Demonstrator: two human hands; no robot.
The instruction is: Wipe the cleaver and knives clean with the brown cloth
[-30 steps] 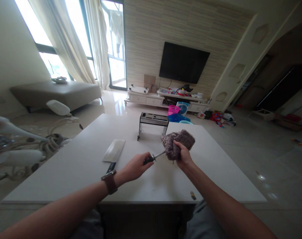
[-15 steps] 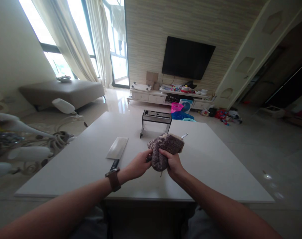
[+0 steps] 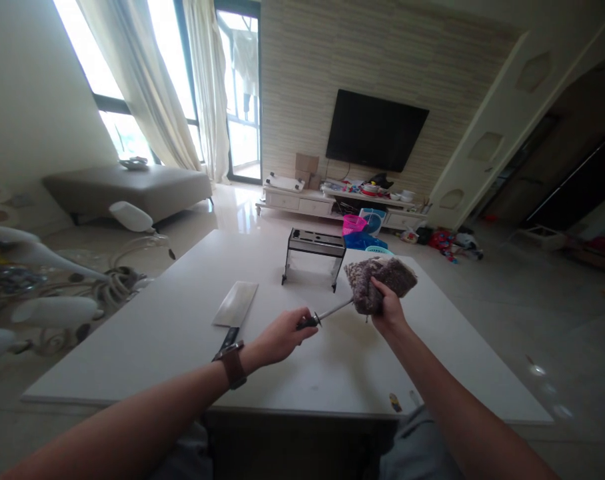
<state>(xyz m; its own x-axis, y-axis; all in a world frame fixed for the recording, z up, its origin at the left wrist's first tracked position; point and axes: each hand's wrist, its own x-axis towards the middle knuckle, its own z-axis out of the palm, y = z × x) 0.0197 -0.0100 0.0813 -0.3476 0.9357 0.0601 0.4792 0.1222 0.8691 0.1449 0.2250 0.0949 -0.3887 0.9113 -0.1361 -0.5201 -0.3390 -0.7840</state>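
My left hand (image 3: 285,333) is closed round the black handle of a sharpening steel (image 3: 336,309), held above the table. Its thin metal rod points right and runs into a bunched grey-brown cloth (image 3: 375,283). My right hand (image 3: 391,312) grips that cloth, thumb on top; the far end of the rod is hidden. Left of my hands lies a cleaver (image 3: 236,303) with a broad blade and black handle, partly covered by my left wrist. Beyond my hands stands a knife block (image 3: 316,241) with a slotted dark top and see-through sides.
The white table (image 3: 172,333) spreads under my hands. A small yellow and dark item (image 3: 394,402) lies at its near edge. At the left stands a lamp with white shades (image 3: 131,217). Behind the table are a pink basket (image 3: 353,224) and a TV cabinet (image 3: 312,203).
My right hand has moved right with the cloth, away from my left hand, and the steel's rod now shows between them. The view has tilted slightly upward.
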